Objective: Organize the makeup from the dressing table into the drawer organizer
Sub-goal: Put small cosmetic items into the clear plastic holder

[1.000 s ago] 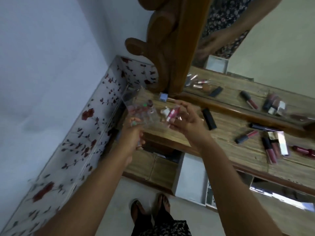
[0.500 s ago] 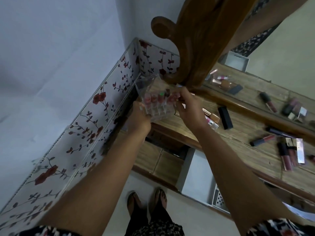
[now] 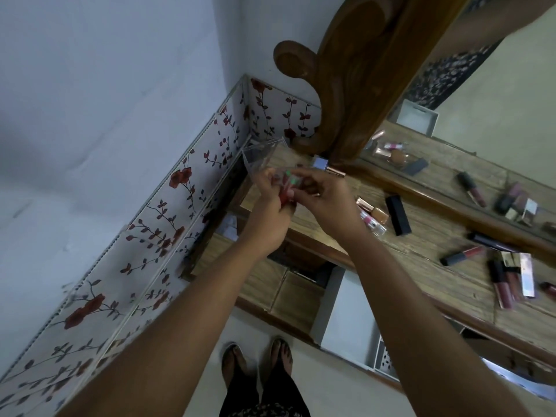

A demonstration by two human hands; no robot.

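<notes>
A clear acrylic organizer (image 3: pixel 259 158) with several small red, pink and green bottles (image 3: pixel 288 182) in it is held tilted above the left end of the wooden dressing table (image 3: pixel 451 266). My left hand (image 3: pixel 267 213) grips its near left side from below. My right hand (image 3: pixel 323 200) curls round its right side, fingers over the bottles; the hands hide most of the bottles. Loose makeup lies on the table to the right: two small bottles (image 3: pixel 371 213), a black lipstick (image 3: pixel 398 215), a dark tube (image 3: pixel 463 255) and several lip glosses (image 3: pixel 505 282).
A carved wooden mirror frame (image 3: pixel 361 85) rises just behind the hands, with a blue-capped bottle (image 3: pixel 320 162) at its foot. Below the table an open drawer (image 3: pixel 346 320) holds a white perforated tray (image 3: pixel 385 361). A floral-tiled wall (image 3: pixel 180 191) bounds the left side.
The organizer has tilted further and sits lower between my hands. My fingers have closed over the bottles, which showed in a row half a second ago. The view has swung slightly.
</notes>
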